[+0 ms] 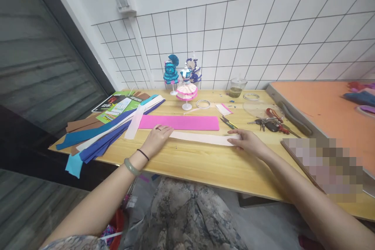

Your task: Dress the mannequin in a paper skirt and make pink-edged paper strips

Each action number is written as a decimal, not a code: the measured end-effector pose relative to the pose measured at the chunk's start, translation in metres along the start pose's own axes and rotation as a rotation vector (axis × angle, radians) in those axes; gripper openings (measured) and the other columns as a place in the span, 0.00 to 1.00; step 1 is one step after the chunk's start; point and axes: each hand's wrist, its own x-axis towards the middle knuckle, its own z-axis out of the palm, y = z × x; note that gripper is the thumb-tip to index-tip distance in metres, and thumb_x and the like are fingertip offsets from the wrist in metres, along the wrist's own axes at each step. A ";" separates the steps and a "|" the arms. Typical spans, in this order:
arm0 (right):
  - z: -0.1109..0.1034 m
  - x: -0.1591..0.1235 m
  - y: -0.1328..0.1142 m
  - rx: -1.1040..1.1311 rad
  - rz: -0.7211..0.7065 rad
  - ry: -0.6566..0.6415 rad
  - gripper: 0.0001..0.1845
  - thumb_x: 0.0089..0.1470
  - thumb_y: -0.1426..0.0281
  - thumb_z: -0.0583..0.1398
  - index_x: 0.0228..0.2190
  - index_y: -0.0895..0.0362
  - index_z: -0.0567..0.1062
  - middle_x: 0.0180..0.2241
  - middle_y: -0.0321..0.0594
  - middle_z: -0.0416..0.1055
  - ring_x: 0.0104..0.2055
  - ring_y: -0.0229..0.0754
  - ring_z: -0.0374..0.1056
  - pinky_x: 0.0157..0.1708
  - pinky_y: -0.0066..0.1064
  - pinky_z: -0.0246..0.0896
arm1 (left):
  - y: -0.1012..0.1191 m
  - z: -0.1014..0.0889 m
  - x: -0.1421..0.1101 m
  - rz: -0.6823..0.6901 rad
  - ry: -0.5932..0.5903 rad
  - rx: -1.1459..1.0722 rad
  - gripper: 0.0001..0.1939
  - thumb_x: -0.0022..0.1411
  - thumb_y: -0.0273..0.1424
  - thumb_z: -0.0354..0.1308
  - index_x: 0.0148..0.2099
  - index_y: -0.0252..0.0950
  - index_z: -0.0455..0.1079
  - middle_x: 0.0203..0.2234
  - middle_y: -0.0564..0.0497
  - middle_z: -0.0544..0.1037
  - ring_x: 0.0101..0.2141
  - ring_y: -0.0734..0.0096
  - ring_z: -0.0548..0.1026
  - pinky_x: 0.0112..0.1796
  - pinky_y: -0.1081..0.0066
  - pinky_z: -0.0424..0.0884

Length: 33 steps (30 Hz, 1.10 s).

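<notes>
A narrow white strip of crepe paper [202, 137] runs between my two hands, low over the wooden table. My left hand [159, 136], with a ring, is at its left end, fingers together over the paper and thumb hidden. At the right end, my right hand [246, 141] has thumb and fingers closed around the strip. Just behind it lies a folded bright pink strip of crepe paper [181, 122]. Another short white strip [135, 122] crosses the pink one's left end. Scissors [228, 122] with dark blades lie beyond my right hand.
Blue, white and brown paper strips [102, 136] fan out at left, beside green printed sheets [120, 105]. Small paper-dressed stands [186, 90] are by the tiled wall. Keys [263, 124], a glass jar [237, 87] and tape rolls [203, 104] sit around. An orange-topped surface [319, 101] adjoins right.
</notes>
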 end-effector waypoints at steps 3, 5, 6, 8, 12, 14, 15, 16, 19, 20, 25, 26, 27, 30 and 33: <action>0.006 0.005 0.009 -0.055 -0.011 0.017 0.23 0.48 0.62 0.59 0.44 0.62 0.69 0.14 0.31 0.64 0.16 0.34 0.60 0.17 0.25 0.54 | -0.011 0.011 -0.010 -0.003 -0.013 0.023 0.20 0.61 0.21 0.46 0.54 0.37 0.65 0.48 0.42 0.73 0.50 0.60 0.68 0.51 0.55 0.59; 0.009 0.008 0.014 -0.106 -0.021 0.030 0.21 0.50 0.63 0.57 0.43 0.62 0.69 0.15 0.31 0.65 0.16 0.34 0.61 0.18 0.25 0.54 | -0.018 0.015 -0.016 -0.007 -0.030 0.027 0.21 0.61 0.21 0.45 0.55 0.38 0.64 0.49 0.43 0.72 0.51 0.60 0.67 0.52 0.55 0.58; 0.010 0.009 0.016 -0.136 -0.029 0.040 0.21 0.50 0.63 0.56 0.43 0.62 0.69 0.15 0.32 0.65 0.16 0.35 0.61 0.19 0.26 0.54 | -0.021 0.017 -0.019 -0.012 -0.039 0.025 0.21 0.61 0.22 0.45 0.55 0.39 0.64 0.50 0.43 0.72 0.52 0.61 0.67 0.52 0.55 0.58; 0.011 0.010 0.020 -0.204 -0.046 0.070 0.20 0.50 0.63 0.55 0.42 0.62 0.71 0.16 0.32 0.66 0.18 0.36 0.62 0.20 0.27 0.54 | -0.026 0.019 -0.024 -0.031 -0.055 0.018 0.21 0.61 0.22 0.45 0.56 0.39 0.64 0.50 0.44 0.71 0.53 0.61 0.65 0.53 0.56 0.58; 0.012 0.009 0.023 -0.333 -0.082 0.121 0.20 0.50 0.62 0.55 0.42 0.60 0.73 0.19 0.36 0.68 0.24 0.41 0.65 0.26 0.29 0.55 | -0.032 0.020 -0.035 -0.119 -0.074 -0.010 0.23 0.60 0.20 0.44 0.56 0.40 0.63 0.52 0.45 0.70 0.55 0.63 0.63 0.54 0.58 0.57; 0.013 0.008 0.023 -0.376 -0.094 0.121 0.21 0.50 0.62 0.54 0.42 0.60 0.72 0.22 0.38 0.70 0.26 0.42 0.66 0.28 0.30 0.56 | -0.034 0.020 -0.041 -0.170 -0.069 -0.006 0.24 0.60 0.19 0.43 0.57 0.39 0.62 0.53 0.45 0.68 0.55 0.63 0.63 0.54 0.58 0.57; 0.013 0.007 0.023 -0.393 -0.098 0.118 0.21 0.50 0.62 0.54 0.43 0.60 0.72 0.23 0.39 0.71 0.27 0.43 0.67 0.28 0.31 0.56 | -0.035 0.020 -0.044 -0.195 -0.063 0.001 0.25 0.59 0.19 0.43 0.57 0.38 0.61 0.53 0.45 0.68 0.55 0.63 0.62 0.54 0.58 0.57; 0.014 0.007 0.023 -0.406 -0.101 0.115 0.21 0.51 0.61 0.53 0.43 0.60 0.72 0.24 0.40 0.72 0.27 0.44 0.67 0.29 0.31 0.56 | -0.036 0.020 -0.046 -0.222 -0.054 0.009 0.25 0.59 0.18 0.43 0.58 0.37 0.61 0.54 0.45 0.68 0.55 0.63 0.62 0.55 0.59 0.57; 0.015 0.006 0.025 -0.439 -0.110 0.106 0.21 0.53 0.60 0.52 0.43 0.60 0.71 0.25 0.42 0.73 0.29 0.45 0.68 0.31 0.32 0.57 | -0.039 0.018 -0.052 -0.327 -0.011 0.040 0.26 0.58 0.18 0.42 0.57 0.36 0.61 0.54 0.44 0.67 0.55 0.64 0.61 0.55 0.61 0.56; 0.015 0.005 0.026 -0.451 -0.112 0.106 0.22 0.53 0.60 0.51 0.43 0.60 0.71 0.26 0.42 0.73 0.29 0.45 0.68 0.31 0.32 0.57 | -0.041 0.016 -0.054 -0.373 0.010 0.055 0.25 0.58 0.19 0.43 0.57 0.35 0.62 0.53 0.44 0.67 0.55 0.63 0.61 0.55 0.61 0.56; 0.014 0.004 0.032 -0.446 -0.106 0.156 0.23 0.54 0.56 0.51 0.43 0.59 0.72 0.27 0.41 0.74 0.30 0.45 0.69 0.31 0.32 0.59 | -0.067 0.005 -0.064 -0.706 0.138 0.146 0.21 0.61 0.29 0.44 0.55 0.28 0.61 0.50 0.36 0.68 0.52 0.53 0.64 0.52 0.58 0.58; 0.014 0.004 0.033 -0.427 -0.098 0.180 0.24 0.53 0.55 0.51 0.42 0.59 0.72 0.27 0.41 0.74 0.30 0.45 0.69 0.31 0.31 0.59 | -0.075 0.003 -0.066 -0.777 0.156 0.161 0.22 0.61 0.31 0.45 0.55 0.27 0.61 0.49 0.35 0.68 0.51 0.51 0.64 0.51 0.56 0.59; 0.014 0.004 0.034 -0.406 -0.089 0.207 0.24 0.53 0.55 0.51 0.42 0.59 0.72 0.27 0.41 0.74 0.30 0.44 0.69 0.30 0.31 0.59 | -0.084 0.002 -0.068 -0.843 0.168 0.172 0.23 0.60 0.32 0.46 0.55 0.26 0.61 0.47 0.33 0.69 0.50 0.48 0.64 0.50 0.54 0.59; 0.015 0.003 0.035 -0.347 -0.077 0.285 0.25 0.52 0.53 0.51 0.40 0.59 0.74 0.24 0.39 0.73 0.27 0.43 0.68 0.27 0.30 0.58 | -0.108 0.001 -0.071 -0.982 0.159 0.165 0.23 0.56 0.36 0.52 0.51 0.26 0.66 0.42 0.33 0.72 0.46 0.45 0.68 0.47 0.53 0.62; 0.017 0.003 0.038 -0.314 -0.104 0.322 0.26 0.50 0.53 0.53 0.41 0.60 0.74 0.21 0.36 0.70 0.25 0.42 0.66 0.25 0.30 0.57 | -0.123 0.005 -0.070 -1.042 0.126 0.115 0.20 0.53 0.34 0.54 0.48 0.31 0.69 0.35 0.41 0.76 0.39 0.52 0.72 0.42 0.59 0.66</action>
